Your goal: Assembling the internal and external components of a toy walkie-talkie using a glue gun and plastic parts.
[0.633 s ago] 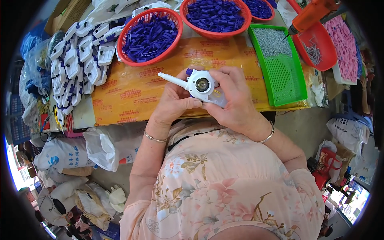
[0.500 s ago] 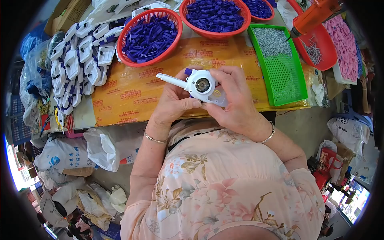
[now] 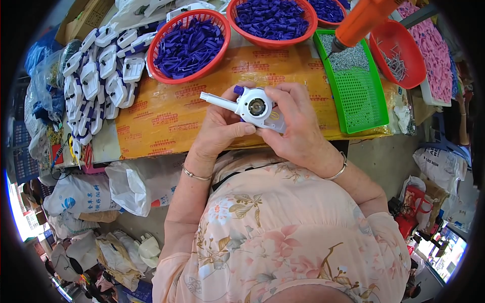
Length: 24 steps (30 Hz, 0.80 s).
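Observation:
Between my two hands is a white plastic housing (image 3: 247, 112) with a round metal-centred disc facing up. A white stick-like arm (image 3: 217, 100) juts from it to the left, and a purple knob (image 3: 238, 90) shows at its upper left. My left hand (image 3: 218, 130) is closed on the left side, its thumb along the lower edge. Around the right side, where a clear part and thin yellow wire show, my right hand (image 3: 302, 132) is wrapped. An orange power screwdriver (image 3: 365, 22) hangs over the screw tray, apart from both hands.
A green tray (image 3: 382, 112) of small screws lies to the right, beside a red bowl (image 3: 417, 76) of longer metal pins. Red baskets (image 3: 220, 59) of purple parts stand at the back. Several white-and-purple assemblies (image 3: 90, 83) are piled left. The table's front edge (image 3: 166, 153) runs near my wrists.
The orange screwdriver has swung left, from beside the red bowl to over the screws in the green tray. My hands and the white housing have shifted only very slightly.

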Tool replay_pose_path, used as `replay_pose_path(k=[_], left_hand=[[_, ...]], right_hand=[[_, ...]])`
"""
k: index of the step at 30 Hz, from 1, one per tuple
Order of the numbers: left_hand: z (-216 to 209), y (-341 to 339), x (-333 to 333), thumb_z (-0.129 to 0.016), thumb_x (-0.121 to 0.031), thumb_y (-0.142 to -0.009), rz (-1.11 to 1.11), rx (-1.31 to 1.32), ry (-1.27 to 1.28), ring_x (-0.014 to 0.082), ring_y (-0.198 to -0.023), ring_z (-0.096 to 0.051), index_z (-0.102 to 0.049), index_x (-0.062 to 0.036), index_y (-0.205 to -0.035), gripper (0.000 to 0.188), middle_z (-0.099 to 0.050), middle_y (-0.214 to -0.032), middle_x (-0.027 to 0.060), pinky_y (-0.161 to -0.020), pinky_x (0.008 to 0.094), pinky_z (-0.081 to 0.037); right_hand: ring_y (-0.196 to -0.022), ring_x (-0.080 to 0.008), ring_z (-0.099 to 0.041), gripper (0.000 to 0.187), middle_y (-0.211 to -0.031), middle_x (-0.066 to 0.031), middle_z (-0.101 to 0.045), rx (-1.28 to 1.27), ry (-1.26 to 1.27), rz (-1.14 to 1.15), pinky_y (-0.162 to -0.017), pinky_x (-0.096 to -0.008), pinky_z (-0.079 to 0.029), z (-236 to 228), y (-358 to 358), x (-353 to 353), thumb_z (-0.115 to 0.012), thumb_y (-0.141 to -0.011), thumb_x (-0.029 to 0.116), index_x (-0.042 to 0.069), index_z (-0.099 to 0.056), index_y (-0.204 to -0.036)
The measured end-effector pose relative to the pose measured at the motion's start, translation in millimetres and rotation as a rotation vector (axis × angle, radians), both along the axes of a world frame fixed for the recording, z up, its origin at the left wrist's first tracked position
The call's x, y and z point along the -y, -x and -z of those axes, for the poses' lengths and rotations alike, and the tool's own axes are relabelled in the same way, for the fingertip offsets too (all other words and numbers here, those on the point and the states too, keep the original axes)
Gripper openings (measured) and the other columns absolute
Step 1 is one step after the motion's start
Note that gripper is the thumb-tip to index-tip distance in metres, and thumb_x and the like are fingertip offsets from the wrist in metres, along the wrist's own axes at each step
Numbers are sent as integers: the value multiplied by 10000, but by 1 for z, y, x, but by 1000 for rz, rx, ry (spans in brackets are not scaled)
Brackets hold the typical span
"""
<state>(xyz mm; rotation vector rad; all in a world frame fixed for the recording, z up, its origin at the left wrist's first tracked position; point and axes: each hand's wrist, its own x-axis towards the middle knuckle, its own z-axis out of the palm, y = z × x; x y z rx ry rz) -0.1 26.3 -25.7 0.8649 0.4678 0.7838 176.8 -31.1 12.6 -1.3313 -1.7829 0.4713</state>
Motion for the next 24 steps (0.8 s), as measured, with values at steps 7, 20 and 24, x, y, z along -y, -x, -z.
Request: replay_pose_path(k=[7,20,24], left_hand=[[-5,-5,2,-793,18,-674,-36,-31,-33,136,-1087,-567,-457,-48,-1319,730,-582,-1177,25,-953,299,-461],[-11,-12,12,-731,30,-698,-190,-192,-215,102,-1007,-552,-511,-34,-1226,575,-581,-1076,7,-886,270,-467],[-5,-9,9,-748,42,-689,-172,-234,-164,159,-1055,-576,-491,-17,-1265,633,-589,-1156,60,-924,316,-482]], right_hand=[[-946,-346,-477,520,-1011,-171,-470,26,-25,20,-817,-424,-411,3,2,-2,-709,-637,35,3,-511,-1117],[-931,-351,-476,555,-1024,-175,-472,14,-66,39,-794,-425,-420,16,4,1,-675,-591,-6,7,-510,-1120],[-924,-344,-489,578,-1026,-167,-482,2,-97,49,-782,-420,-430,24,3,-2,-716,-604,34,21,-511,-1145]])
